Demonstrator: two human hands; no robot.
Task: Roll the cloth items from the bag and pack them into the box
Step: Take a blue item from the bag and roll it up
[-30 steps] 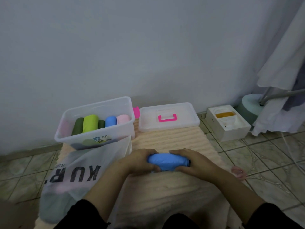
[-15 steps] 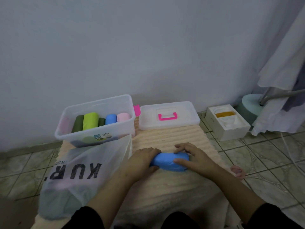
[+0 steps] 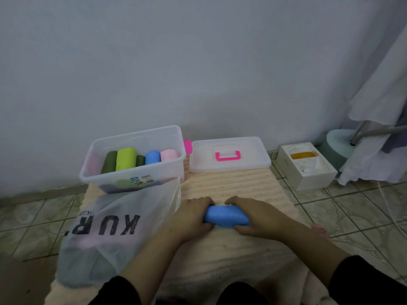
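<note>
Head view: both hands on one blue roll [image 3: 225, 219].
Left hand [image 3: 193, 216]: fingers curled around roll's left end.
Right hand [image 3: 256, 219]: fingers curled around right end.
Blue roll: on mat [image 3: 231, 186], in front of box [image 3: 134, 159], beside bag [image 3: 114, 230].

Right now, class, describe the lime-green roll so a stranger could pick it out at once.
Find the clear plastic box at the wall, left of its lid. The lime-green roll lies inside, flanked by dark green rolls: the brightest and widest there.
</note>
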